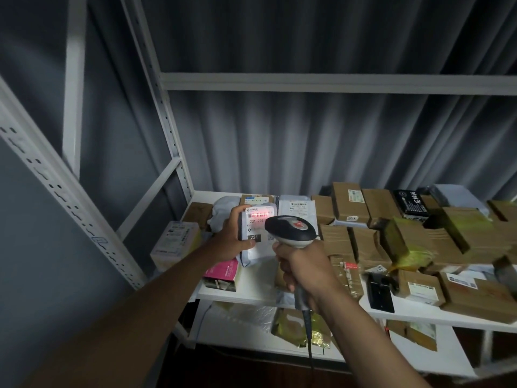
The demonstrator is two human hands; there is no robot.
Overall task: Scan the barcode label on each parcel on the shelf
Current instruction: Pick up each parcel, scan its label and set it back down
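Left hand: the left hand (233, 236) grips a grey parcel (256, 242) by its left edge, fingers over the top and thumb across the front near the "231" tag, lifting it above the shelf (251, 289) with its label facing the camera.
Label: the label (258, 222) is white with a barcode, "231-239" printed below it, and a red glow falling on its upper part.
Right hand: the right hand (303, 271) is wrapped tightly round the handle of the scanner (291, 228), whose head points at the label, just in front of the parcel.
Cable: a dark cable (308, 337) hangs from the handle's base.
Shelf: brown boxes (363, 219) crowd the right side; a pink box (223, 273) lies at the left front edge.
Backdrop: a grey curtain (307, 135) hangs behind the white rack.
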